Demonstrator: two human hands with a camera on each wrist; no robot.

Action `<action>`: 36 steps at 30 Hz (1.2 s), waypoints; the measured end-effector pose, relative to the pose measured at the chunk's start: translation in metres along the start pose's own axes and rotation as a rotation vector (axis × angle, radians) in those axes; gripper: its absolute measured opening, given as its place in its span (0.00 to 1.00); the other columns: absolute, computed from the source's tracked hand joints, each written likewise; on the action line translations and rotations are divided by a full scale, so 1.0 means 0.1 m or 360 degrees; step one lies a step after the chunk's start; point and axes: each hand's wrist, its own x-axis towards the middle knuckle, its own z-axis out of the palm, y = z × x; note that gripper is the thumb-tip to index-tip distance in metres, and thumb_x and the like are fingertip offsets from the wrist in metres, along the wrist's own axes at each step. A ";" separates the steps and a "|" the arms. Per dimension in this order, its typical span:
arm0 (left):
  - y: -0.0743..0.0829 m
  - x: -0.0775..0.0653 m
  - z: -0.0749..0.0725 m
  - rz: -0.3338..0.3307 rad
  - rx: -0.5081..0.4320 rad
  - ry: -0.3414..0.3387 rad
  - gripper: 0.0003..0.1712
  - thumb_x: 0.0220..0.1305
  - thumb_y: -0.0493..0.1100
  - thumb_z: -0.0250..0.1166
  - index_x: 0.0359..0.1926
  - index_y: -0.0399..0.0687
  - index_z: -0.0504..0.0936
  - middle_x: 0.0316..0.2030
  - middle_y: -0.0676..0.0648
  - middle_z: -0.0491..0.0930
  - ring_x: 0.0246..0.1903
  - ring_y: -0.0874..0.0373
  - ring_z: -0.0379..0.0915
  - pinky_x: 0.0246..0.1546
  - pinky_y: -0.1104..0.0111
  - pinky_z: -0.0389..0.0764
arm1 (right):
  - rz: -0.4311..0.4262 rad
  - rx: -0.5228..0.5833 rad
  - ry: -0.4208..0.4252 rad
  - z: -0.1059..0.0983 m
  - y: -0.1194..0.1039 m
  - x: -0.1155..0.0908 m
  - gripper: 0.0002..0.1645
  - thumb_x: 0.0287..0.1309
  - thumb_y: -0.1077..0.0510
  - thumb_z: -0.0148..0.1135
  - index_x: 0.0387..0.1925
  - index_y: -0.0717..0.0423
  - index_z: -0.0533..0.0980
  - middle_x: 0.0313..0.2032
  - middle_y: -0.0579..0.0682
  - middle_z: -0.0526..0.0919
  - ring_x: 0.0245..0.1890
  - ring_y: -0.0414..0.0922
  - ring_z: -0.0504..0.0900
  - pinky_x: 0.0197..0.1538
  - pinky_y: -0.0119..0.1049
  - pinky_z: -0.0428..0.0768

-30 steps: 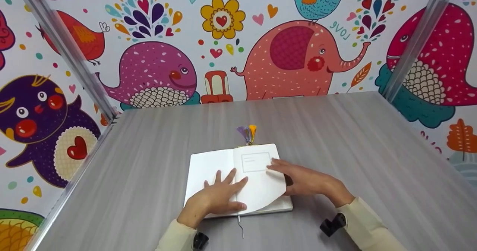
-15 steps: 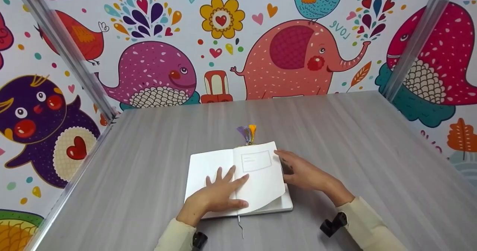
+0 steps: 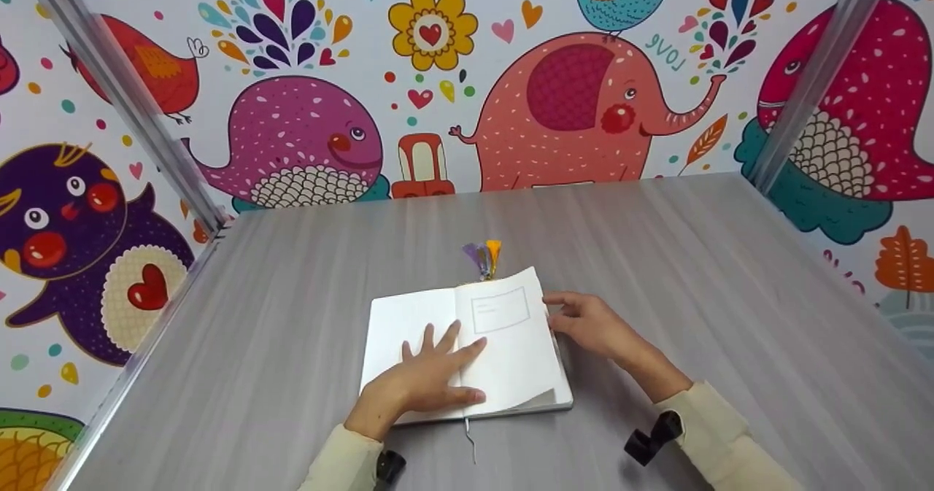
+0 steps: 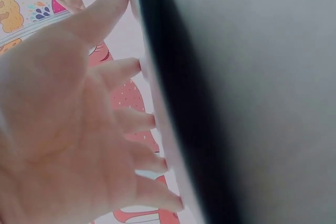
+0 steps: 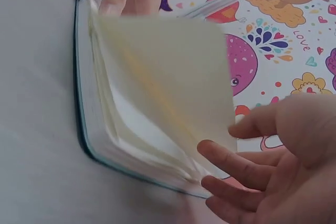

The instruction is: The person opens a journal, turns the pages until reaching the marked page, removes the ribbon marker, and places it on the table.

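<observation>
A notebook (image 3: 412, 316) with white pages lies spread on the table. Across its fold my left hand (image 3: 423, 381) rests with fingers spread, thumb and index finger on the right-hand page. That loose page (image 3: 511, 360), printed with a small framed box, stands lifted along its right side. Beside its raised edge is my right hand (image 3: 595, 327), fingers slightly bent; in the right wrist view the fingertips (image 5: 207, 148) are at the underside and edge of the page. More pages and a dark green cover (image 5: 86, 148) show below it. In the left wrist view my left fingertips meet the notebook's surface.
Purple and yellow tassels (image 3: 483, 256) stick out past the notebook's top edge, and a thin ribbon (image 3: 471, 440) hangs from the bottom. The grey wood-grain table (image 3: 292, 272) surrounds it. Cartoon-printed walls (image 3: 306, 141) with metal posts (image 3: 139, 104) enclose the back and sides.
My right hand has drawn back from over the page to beside its right edge. The page's top right corner has risen. My left hand stays nearly in place.
</observation>
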 end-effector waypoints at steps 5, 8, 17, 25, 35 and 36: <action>0.00 -0.01 -0.01 0.0003 0.0012 0.0002 0.45 0.53 0.69 0.55 0.69 0.67 0.52 0.72 0.39 0.38 0.68 0.29 0.29 0.57 0.30 0.39 | 0.0119 0.0124 0.0083 0.03 0.00 0.02 0.19 0.57 0.57 0.57 0.50 0.59 0.77 0.42 0.54 0.83 0.42 0.43 0.80 0.48 0.40 0.76; 0.01 -0.01 0.00 0.0003 0.0024 0.0003 0.44 0.53 0.70 0.55 0.69 0.68 0.52 0.72 0.39 0.39 0.68 0.29 0.30 0.57 0.30 0.40 | 0.0162 0.0150 0.0076 0.03 0.00 0.02 0.21 0.53 0.57 0.62 0.49 0.59 0.77 0.37 0.52 0.84 0.36 0.43 0.82 0.41 0.38 0.78; 0.02 -0.01 -0.01 0.0001 0.0015 0.0002 0.44 0.53 0.69 0.55 0.69 0.67 0.53 0.72 0.40 0.39 0.68 0.29 0.29 0.58 0.30 0.39 | 0.0394 0.0297 0.0092 0.10 -0.02 0.00 0.32 0.39 0.58 0.74 0.51 0.55 0.75 0.32 0.51 0.84 0.23 0.43 0.80 0.22 0.36 0.77; 0.02 -0.02 -0.02 0.0018 0.0004 0.0005 0.45 0.53 0.69 0.56 0.69 0.66 0.53 0.72 0.39 0.39 0.67 0.28 0.29 0.57 0.30 0.39 | 0.0414 0.0440 0.0102 0.12 -0.01 0.02 0.32 0.41 0.61 0.72 0.53 0.56 0.74 0.30 0.52 0.83 0.24 0.44 0.81 0.27 0.38 0.80; 0.07 -0.06 -0.06 0.0001 0.0014 -0.0027 0.44 0.55 0.66 0.56 0.70 0.63 0.53 0.71 0.38 0.45 0.69 0.33 0.34 0.60 0.32 0.40 | 0.0310 0.0576 0.0087 0.13 -0.07 -0.03 0.25 0.48 0.60 0.66 0.51 0.59 0.74 0.36 0.52 0.80 0.31 0.43 0.80 0.35 0.38 0.80; 0.08 -0.06 -0.07 0.0002 0.0018 -0.0034 0.44 0.55 0.66 0.56 0.70 0.62 0.53 0.71 0.38 0.46 0.69 0.34 0.35 0.60 0.33 0.40 | 0.0297 0.0597 0.0080 0.13 -0.09 -0.04 0.25 0.49 0.59 0.66 0.51 0.59 0.74 0.38 0.52 0.80 0.33 0.42 0.80 0.36 0.37 0.79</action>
